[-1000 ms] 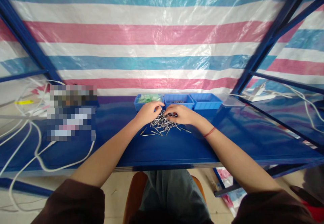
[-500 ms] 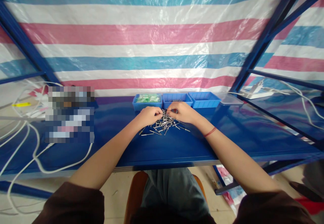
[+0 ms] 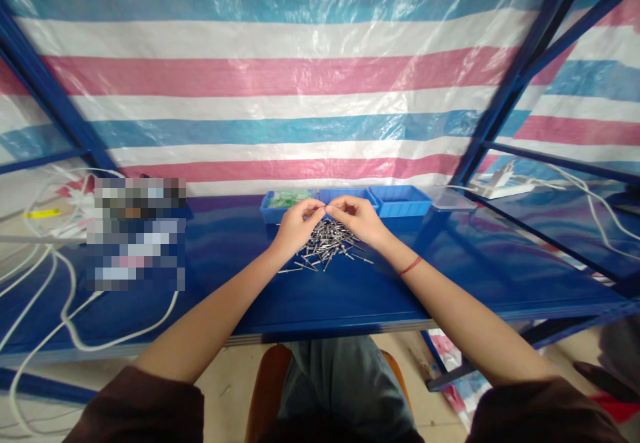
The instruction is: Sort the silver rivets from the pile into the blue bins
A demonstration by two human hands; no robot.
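A loose pile of silvery pop rivets [image 3: 329, 243] lies on the blue tabletop [image 3: 345, 296]. Over the back of the pile, my left hand [image 3: 299, 221] and my right hand [image 3: 356, 216] meet, thumbs and forefingers pinched tip to tip. Whatever is between the fingertips is too small to make out. Just behind the hands stands the middle blue bin [image 3: 367, 196], partly covered by my right hand. The left blue bin [image 3: 273, 215] holds green and clear packets [image 3: 290, 197].
A third blue bin [image 3: 400, 201] is at the right, beside a clear plastic lid [image 3: 453, 198]. White cables [image 3: 75, 309] and a blurred-out patch cover the left side. A white power strip [image 3: 505, 186] sits far right. Blue posts [image 3: 500, 103] frame a striped sheet.
Both hands have risen from the rivets and come together, fingertips now touching. The view has tilted slightly, so the scene sits a little lower.
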